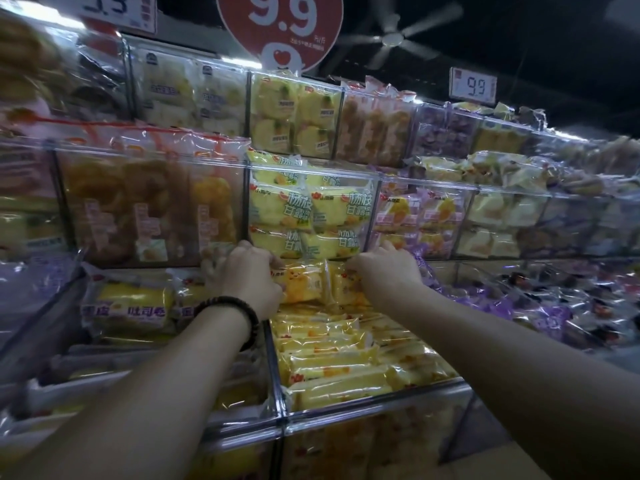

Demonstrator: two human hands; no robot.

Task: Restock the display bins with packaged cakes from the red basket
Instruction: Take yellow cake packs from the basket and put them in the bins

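A: Where are the cakes he is working on?

B: At the far edge of the bin (374, 393), hard against its back wall. The upright packets (304, 284) stand on end there in a short row, and the row runs left to right, directly between his hands.

A: And the hands themselves?

B: The left hand (244, 271) sits at the row's left end, fingers curled round a wrapper, thumb on the orange-faced packet. The right hand (386, 268) is at the right end with its thumb against a packet. Its fingers are hidden behind the back of the hand, so I cannot tell whether it grips.

A: Which hand is nearer?

B: Neither, really. They flank the row at the same depth, both arms stretched out over the flat packets (339, 362) that fill the bin toward its near edge.

A: So the next move?

B: Probably squeezing inward along the row's length to square it up. The red basket is out of view.
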